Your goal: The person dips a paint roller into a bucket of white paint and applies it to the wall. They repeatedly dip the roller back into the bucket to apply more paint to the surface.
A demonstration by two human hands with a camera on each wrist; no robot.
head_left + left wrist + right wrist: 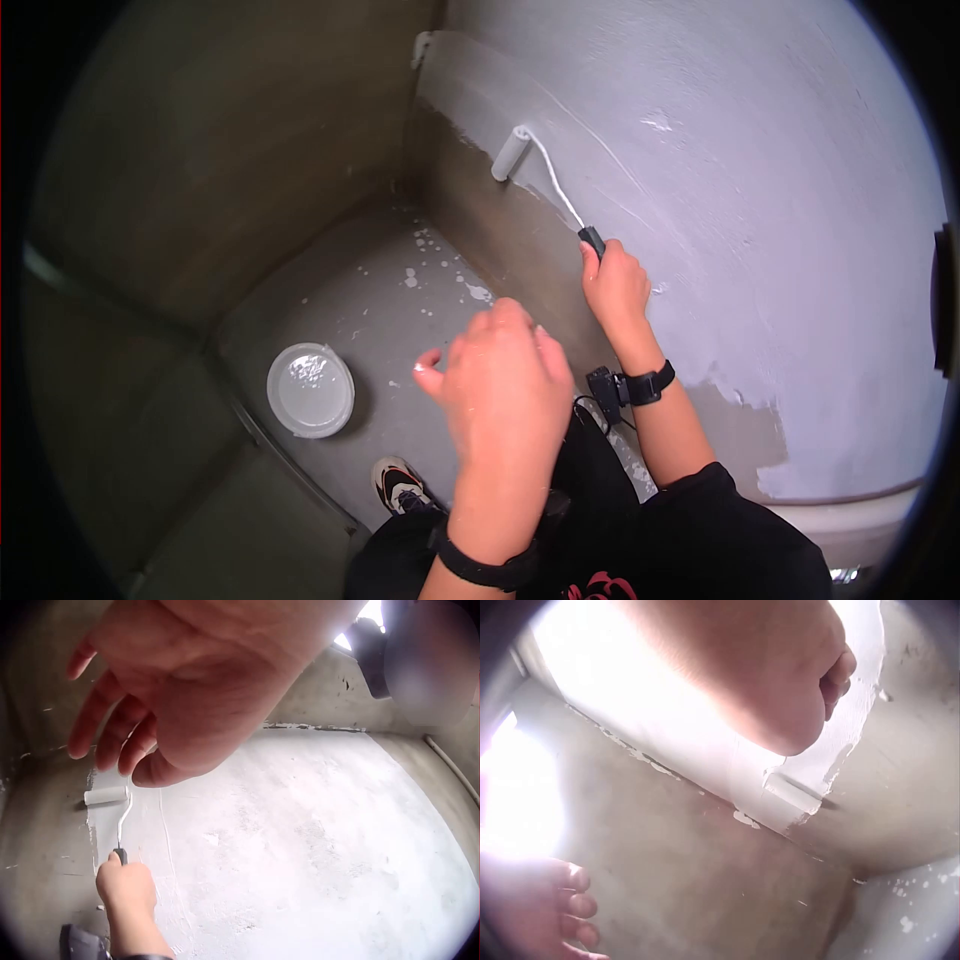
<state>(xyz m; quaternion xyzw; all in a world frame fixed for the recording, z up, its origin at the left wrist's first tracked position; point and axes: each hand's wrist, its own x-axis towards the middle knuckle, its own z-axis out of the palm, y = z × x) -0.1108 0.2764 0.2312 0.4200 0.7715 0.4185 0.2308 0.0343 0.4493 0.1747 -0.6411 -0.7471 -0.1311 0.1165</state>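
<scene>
Head view: the right hand [617, 288] stretches forward gripping a roller [511, 154]; the left hand [505, 375] hovers apart, loosely curled.

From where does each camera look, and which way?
On the head: looks forward and down at bucket, roller and wall; left hand, right hand and forearms show.
On the left wrist: faces the wall past the left palm; right hand shows below.
On the right wrist: looks past the right hand at the roller; left fingers show too.
Head and left wrist views share the right hand gripping the roller.
</scene>
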